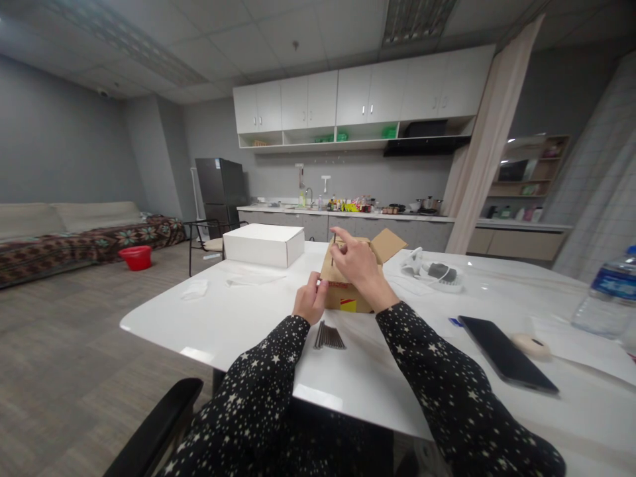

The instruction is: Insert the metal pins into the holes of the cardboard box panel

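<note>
On the white counter (pixel 238 318), right in front of you, sits the small brown cardboard box (pixel 348 295), its flaps standing open. Your left hand (pixel 310 301) is curled against the box's near left corner, fingers closed on the edge and steadying it. Your right hand (pixel 358 265) is over the box's open top, forefinger extended and the other fingers loosely bent, pinching what looks like a thin dark piece at the rim; it is too small to name. Just in front of the box, toward you, lies a bundle of dark nails (pixel 328 338), touching nothing else. Behind the box to its left rests a closed white box (pixel 263 244); to its right, a black phone (pixel 507 354) lies flat, and farther right a water bottle (pixel 609 295) stands upright.

To work cleanly here, you probably want to keep the left hand pressing the box down so it cannot slide, and move the right with fingertips only, clear of the raised flap (pixel 388 244).
</note>
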Demonstrator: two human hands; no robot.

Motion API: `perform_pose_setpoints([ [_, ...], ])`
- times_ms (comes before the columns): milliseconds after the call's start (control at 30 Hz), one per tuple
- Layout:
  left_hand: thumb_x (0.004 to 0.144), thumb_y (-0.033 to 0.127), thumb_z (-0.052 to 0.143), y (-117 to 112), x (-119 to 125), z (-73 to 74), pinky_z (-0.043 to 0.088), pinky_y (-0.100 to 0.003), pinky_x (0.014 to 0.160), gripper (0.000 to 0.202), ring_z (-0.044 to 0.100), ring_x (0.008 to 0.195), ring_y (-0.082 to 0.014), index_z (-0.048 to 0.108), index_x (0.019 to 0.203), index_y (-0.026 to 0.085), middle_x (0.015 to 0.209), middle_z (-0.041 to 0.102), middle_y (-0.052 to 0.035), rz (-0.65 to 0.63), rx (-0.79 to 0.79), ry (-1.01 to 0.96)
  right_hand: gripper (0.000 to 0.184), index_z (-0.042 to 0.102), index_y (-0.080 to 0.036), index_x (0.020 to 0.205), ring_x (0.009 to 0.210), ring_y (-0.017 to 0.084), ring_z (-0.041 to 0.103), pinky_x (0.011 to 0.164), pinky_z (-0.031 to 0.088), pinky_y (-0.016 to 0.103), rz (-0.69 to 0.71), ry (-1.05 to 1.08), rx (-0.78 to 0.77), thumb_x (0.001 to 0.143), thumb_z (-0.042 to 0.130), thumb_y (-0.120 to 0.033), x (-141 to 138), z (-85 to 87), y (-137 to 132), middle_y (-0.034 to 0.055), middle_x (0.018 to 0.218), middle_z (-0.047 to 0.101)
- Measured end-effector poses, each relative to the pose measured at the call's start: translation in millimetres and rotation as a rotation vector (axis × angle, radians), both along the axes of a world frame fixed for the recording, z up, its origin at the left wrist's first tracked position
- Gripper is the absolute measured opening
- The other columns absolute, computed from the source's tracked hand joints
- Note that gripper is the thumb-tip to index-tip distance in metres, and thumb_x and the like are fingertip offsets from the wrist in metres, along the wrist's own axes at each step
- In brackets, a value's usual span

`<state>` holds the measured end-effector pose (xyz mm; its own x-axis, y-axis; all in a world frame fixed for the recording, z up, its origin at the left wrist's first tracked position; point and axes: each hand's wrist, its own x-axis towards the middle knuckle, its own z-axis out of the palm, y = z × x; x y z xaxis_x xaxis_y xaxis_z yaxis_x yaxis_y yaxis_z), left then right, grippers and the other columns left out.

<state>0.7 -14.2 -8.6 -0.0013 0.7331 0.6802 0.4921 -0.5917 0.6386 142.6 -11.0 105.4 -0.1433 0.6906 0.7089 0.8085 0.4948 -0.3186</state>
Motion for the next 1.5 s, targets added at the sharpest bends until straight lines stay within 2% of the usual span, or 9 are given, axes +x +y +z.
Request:
perform_pose_setpoints([
  [167,0.097,0.046,0.036,0.5,-0.4,0.1,0.032,-0.025,0.056,0.025,0.054,0.055,-0.0174,0.045,0.095,0.022,0.062,0.057,0.0025,0.001,0.002,0.005,0.042,0.059,-0.031,0.136,0.086,0.024,0.068,0.077,0.050,0.034,-0.017,-0.026,0.029,0.095,0.049,-0.033,-3.6,1.3,-5.1,0.0042,0.090,0.076],
  [267,0.097,0.046,0.035,0.0,0.4,1.4,0.031,-0.025,0.055,0.025,0.052,0.052,-0.0169,0.044,0.094,0.022,0.059,0.055,0.0034,0.003,-0.008,0.013,0.047,0.053,-0.035,0.141,0.085,0.023,0.069,0.075,0.051,0.033,-0.015,-0.070,0.041,0.095,0.048,-0.032,-9.7,-0.8,-8.0,0.0022,0.093,0.076],
  [500,0.098,0.045,0.035,-2.2,2.2,3.6,0.029,-0.025,0.054,0.024,0.050,0.051,-0.0162,0.044,0.092,0.023,0.059,0.056,0.0034,0.011,-0.006,0.021,0.055,0.039,-0.035,0.151,0.084,0.022,0.068,0.075,0.051,0.032,-0.028,-0.125,0.021,0.097,0.046,-0.031,-14.4,-5.2,-7.6,0.0031,0.095,0.075],
  [1133,0.097,0.047,0.034,-1.5,1.2,2.7,0.030,-0.024,0.054,0.026,0.052,0.053,-0.0165,0.044,0.094,0.023,0.059,0.055,0.0035,0.016,-0.004,0.023,0.049,0.048,-0.036,0.146,0.088,0.024,0.069,0.077,0.052,0.035,-0.065,-0.078,0.008,0.097,0.047,-0.033,-8.0,-5.2,-1.4,0.0026,0.095,0.076],
  [1500,0.097,0.047,0.033,-1.1,0.4,3.4,0.031,-0.025,0.055,0.026,0.052,0.054,-0.0173,0.043,0.093,0.023,0.060,0.055,0.0032,0.015,-0.009,0.023,0.052,0.044,-0.035,0.148,0.089,0.023,0.069,0.077,0.052,0.034,-0.070,-0.093,-0.003,0.096,0.047,-0.032,-9.1,-5.0,-1.3,0.0025,0.096,0.076],
])
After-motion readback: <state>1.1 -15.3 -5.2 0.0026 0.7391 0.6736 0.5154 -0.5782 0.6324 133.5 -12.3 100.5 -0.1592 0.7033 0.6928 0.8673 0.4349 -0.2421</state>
